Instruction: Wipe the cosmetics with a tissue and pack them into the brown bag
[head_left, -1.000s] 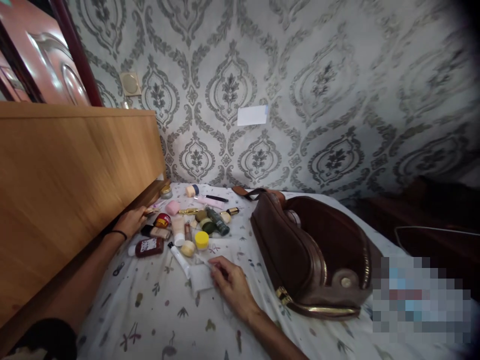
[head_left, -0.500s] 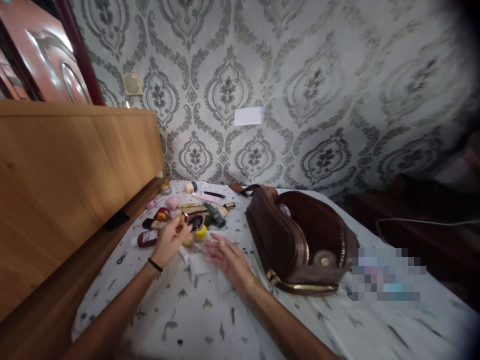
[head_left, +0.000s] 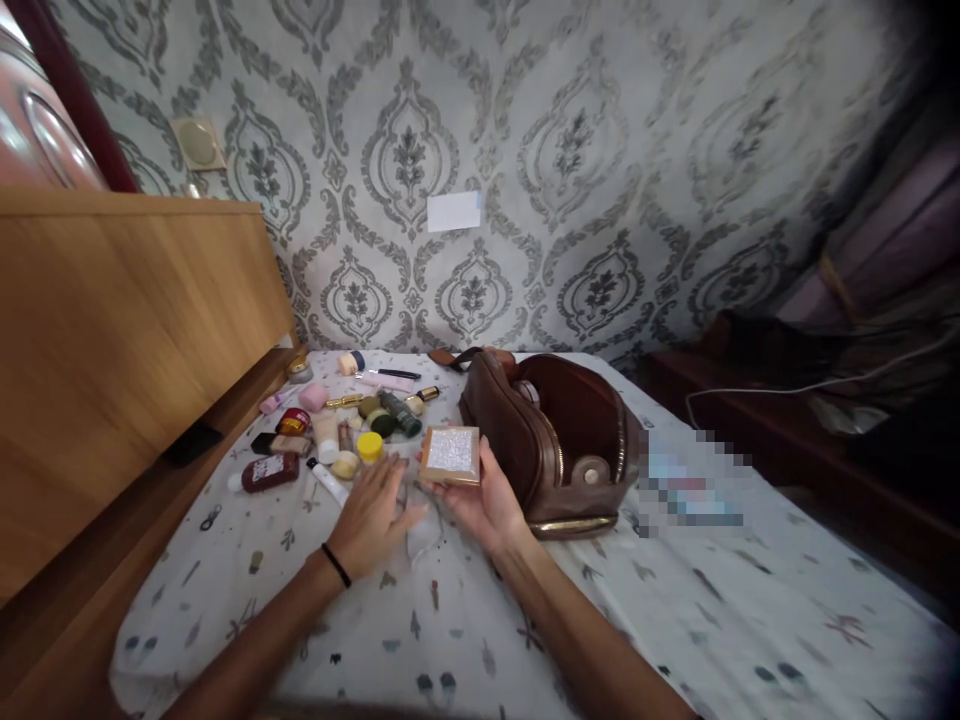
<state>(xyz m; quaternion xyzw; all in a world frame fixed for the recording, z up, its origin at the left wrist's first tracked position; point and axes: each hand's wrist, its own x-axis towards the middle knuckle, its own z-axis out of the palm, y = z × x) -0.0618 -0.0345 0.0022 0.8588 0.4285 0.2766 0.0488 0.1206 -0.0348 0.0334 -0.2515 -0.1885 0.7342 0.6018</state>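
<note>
My right hand [head_left: 484, 505] lies palm up and holds a square compact [head_left: 451, 455] with a glittery silver top and gold edge. My left hand [head_left: 373, 515], with a black band at the wrist, rests flat with fingers stretched out over a white pad [head_left: 422, 535] on the bedsheet, just left of the compact. An open brown leather bag [head_left: 559, 440] lies right of my right hand. Several cosmetics [head_left: 330, 435] are scattered beyond my left hand: a yellow-capped jar [head_left: 369, 446], a dark red bottle [head_left: 268, 472], a white tube [head_left: 328, 482].
A wooden headboard [head_left: 127, 330] runs along the left. Patterned wallpaper [head_left: 525, 200] rises behind the bed. The white printed bedsheet [head_left: 675, 610] spreads to the right. A dark cabinet with a cable [head_left: 787, 390] stands at the right.
My left hand came back from the headboard side to the middle. The glittery compact now sits in my upturned right hand. The view shifted right and closer.
</note>
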